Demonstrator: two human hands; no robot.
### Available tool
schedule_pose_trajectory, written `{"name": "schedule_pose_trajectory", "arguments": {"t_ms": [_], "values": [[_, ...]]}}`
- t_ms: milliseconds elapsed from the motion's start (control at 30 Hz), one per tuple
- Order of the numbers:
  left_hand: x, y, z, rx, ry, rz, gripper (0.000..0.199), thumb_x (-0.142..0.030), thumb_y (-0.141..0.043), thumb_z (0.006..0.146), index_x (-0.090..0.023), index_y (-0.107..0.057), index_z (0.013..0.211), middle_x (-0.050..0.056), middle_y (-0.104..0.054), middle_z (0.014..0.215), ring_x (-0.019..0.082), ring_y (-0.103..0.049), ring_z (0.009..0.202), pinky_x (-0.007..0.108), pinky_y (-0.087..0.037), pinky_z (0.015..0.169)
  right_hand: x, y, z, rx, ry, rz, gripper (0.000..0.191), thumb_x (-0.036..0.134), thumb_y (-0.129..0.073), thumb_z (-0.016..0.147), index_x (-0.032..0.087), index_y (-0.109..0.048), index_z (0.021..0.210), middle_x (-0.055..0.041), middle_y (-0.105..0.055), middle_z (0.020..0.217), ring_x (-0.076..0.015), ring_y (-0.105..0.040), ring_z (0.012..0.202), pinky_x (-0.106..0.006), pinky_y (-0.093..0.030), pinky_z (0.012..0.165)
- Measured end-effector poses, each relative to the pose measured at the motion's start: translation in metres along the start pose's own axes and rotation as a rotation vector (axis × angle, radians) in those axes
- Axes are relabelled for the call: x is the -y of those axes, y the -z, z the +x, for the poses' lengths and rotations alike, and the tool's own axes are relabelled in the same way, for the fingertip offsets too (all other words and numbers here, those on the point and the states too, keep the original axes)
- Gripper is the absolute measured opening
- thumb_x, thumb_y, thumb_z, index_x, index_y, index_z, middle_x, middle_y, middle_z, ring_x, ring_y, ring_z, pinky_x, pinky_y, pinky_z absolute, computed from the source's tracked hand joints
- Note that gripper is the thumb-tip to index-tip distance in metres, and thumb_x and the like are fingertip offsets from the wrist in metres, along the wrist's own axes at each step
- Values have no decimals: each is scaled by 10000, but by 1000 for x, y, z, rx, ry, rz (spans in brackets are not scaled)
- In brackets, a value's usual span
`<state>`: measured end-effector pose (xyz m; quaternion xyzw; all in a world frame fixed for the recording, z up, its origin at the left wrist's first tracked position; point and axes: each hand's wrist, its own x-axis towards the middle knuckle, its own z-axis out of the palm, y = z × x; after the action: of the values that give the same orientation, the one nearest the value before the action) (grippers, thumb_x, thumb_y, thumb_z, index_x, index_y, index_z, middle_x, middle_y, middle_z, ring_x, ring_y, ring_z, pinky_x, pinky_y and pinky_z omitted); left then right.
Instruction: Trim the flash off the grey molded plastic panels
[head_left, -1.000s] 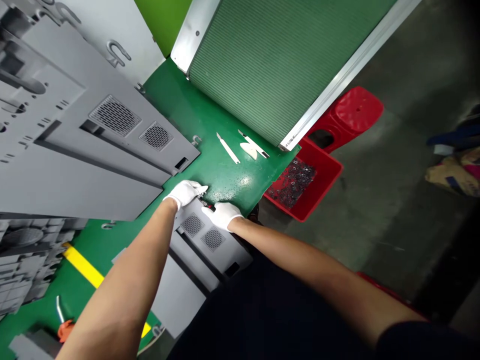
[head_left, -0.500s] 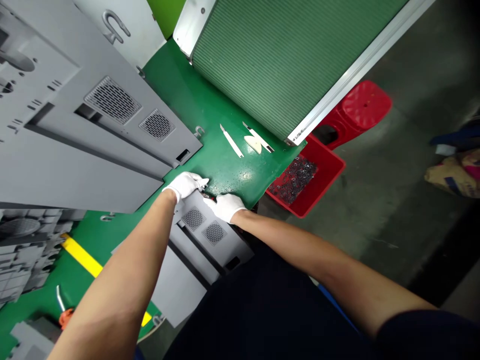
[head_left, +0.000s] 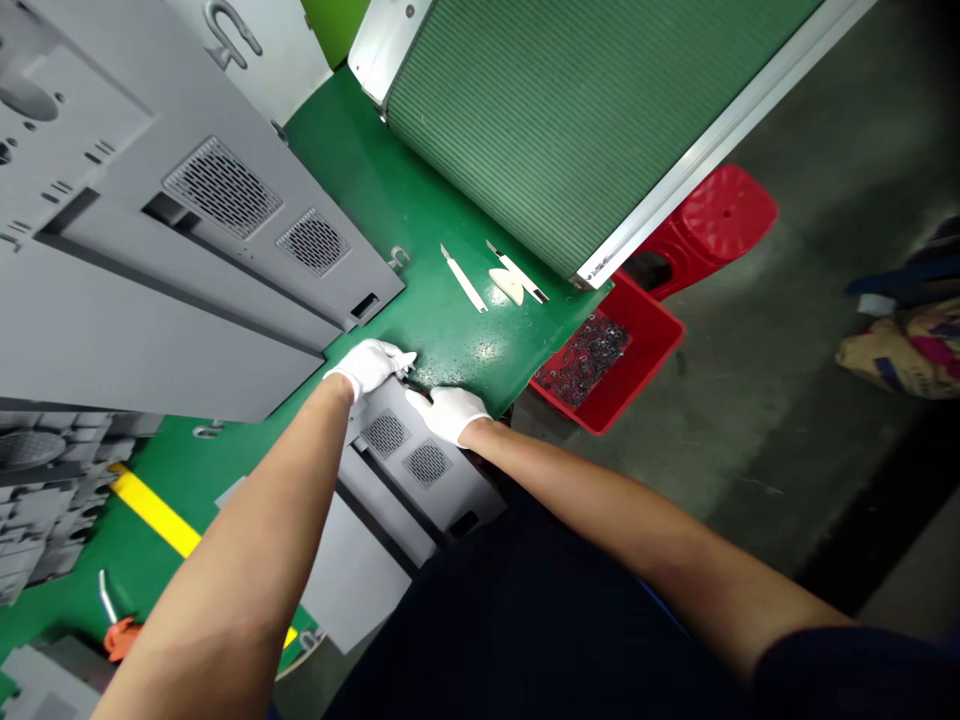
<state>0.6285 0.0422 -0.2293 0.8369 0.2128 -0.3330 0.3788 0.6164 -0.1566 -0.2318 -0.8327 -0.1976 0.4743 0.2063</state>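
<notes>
A grey plastic panel (head_left: 450, 490) with two vent grilles lies against my body at the table's edge. My left hand (head_left: 370, 367), in a white glove, is at the panel's far corner, fingers pressed together on something small that I cannot make out. Close to its right, my right hand (head_left: 450, 412), also gloved, is closed at the panel's far edge around a small dark and red tool, mostly hidden by the fingers. Beyond the hands, two white-handled knives (head_left: 463, 280) (head_left: 519, 273) and a pale curved piece (head_left: 506, 286) lie on the green table (head_left: 420, 220).
Large grey panels (head_left: 247, 260) stand at the left. A green ribbed conveyor (head_left: 585, 120) is beyond the table. Right of the table are a red bin (head_left: 652, 350) of small dark pieces and a red stool (head_left: 727, 215). A yellow strip (head_left: 157, 510) lies at the lower left.
The view has shifted slightly. Both hands stay at the panel's far edge, and less of the red on the tool shows by my right hand.
</notes>
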Motion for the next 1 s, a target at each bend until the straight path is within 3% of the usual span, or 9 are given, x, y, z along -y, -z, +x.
{"name": "schedule_pose_trajectory", "arguments": {"t_ms": [300, 600, 1000], "values": [[-4, 1, -2, -16, 7, -19, 510, -695, -694, 664, -187, -728, 701, 46, -723, 722, 169, -539, 657, 327, -438, 694, 8, -1, 1, -38, 6, -98, 822, 709, -135, 940, 119, -696, 1052, -233, -725, 1006, -357, -689, 982, -473, -508, 842], [3, 2, 1, -18, -24, -18, 503, -681, -676, 686, -184, -738, 735, 49, -733, 749, 175, -548, 673, 331, -445, 710, 7, 0, 0, -13, -35, -60, 826, 737, -159, 935, 107, -675, 1074, -205, -722, 1038, -280, -679, 976, -351, -472, 829], [19, -2, 14, -24, -34, -37, 455, -643, -676, 706, -195, -747, 740, 59, -736, 749, 183, -579, 676, 322, -462, 695, 8, 2, 0, -28, 0, -115, 895, 819, -102, 868, 169, -686, 1062, -178, -729, 1036, -301, -684, 979, -387, -484, 831]]}}
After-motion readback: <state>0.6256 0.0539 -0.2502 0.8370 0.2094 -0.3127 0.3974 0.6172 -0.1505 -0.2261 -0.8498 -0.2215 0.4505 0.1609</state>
